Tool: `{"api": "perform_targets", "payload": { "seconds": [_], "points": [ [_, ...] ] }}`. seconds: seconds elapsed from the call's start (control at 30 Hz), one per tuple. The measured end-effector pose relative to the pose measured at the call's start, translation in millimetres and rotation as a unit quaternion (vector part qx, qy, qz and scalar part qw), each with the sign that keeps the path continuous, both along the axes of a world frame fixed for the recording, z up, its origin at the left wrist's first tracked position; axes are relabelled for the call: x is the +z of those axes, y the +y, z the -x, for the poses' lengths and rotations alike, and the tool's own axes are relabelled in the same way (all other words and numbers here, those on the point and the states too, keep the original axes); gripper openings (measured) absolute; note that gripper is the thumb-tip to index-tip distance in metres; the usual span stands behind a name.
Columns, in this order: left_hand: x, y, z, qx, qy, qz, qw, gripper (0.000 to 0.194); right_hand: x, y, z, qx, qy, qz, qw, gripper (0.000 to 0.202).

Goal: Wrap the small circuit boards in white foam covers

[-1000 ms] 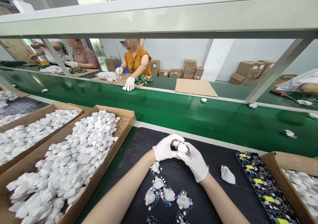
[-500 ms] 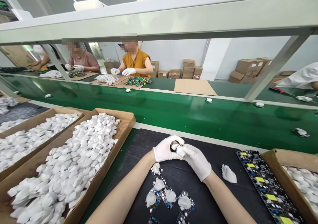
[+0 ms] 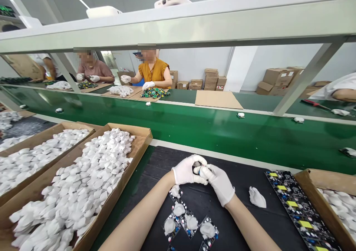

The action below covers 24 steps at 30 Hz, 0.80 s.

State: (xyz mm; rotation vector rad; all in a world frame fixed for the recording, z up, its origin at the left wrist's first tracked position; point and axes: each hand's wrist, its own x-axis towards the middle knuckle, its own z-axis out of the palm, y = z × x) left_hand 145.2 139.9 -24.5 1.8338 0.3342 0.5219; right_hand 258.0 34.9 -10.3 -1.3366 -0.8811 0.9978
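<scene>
Both gloved hands meet above the black mat (image 3: 236,221). My left hand (image 3: 187,170) curls its thumb and fingers around a small circuit board (image 3: 199,171); little of it shows, a dark edge, a blue bit and some white. From the right, my right hand (image 3: 221,184) pinches the same piece. Just below lie several small circuit boards (image 3: 191,222) with white pads on top, set close together. A loose white pad (image 3: 257,197) rests on the mat, right of my right hand.
At left, cardboard trays (image 3: 141,147) hold heaps of white pads. A long black board panel (image 3: 294,206) with yellow squares lies beside another tray (image 3: 303,177) at right. Beyond runs a green belt (image 3: 194,126) carrying padded boards. Gloved co-workers sit opposite; a shelf (image 3: 178,25) spans above.
Boards on the green belt have moved right. My fingers have shifted slightly around the held board. The co-worker in yellow has spread their hands apart.
</scene>
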Motion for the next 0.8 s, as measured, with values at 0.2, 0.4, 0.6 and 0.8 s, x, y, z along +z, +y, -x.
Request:
{"api": "perform_targets", "payload": {
  "seconds": [0.2, 0.4, 0.6, 0.8],
  "points": [
    [-0.5, 0.7, -0.6, 0.001, -0.005, 0.025, 1.0, 0.054, -5.4, 0.5, -0.2, -0.019, -0.02, 0.003, 1.0, 0.043],
    [-5.2, 1.6, -4.6, 0.005, -0.018, 0.046, 0.999, 0.053, -4.0, 5.3, 3.1, -0.027, -0.039, 0.01, 0.999, 0.059],
    [1.3, 2.9, -1.8, 0.086, 0.017, -0.041, 0.995, 0.048, -4.5, 6.8, 5.0, -0.075, -0.155, 0.03, 0.985, 0.076],
    [7.9, 0.6, 8.8, 0.135, 0.056, -0.133, 0.98, 0.044, -2.9, -9.5, 16.1, -0.188, -0.36, 0.084, 0.91, 0.038]
  ]
}}
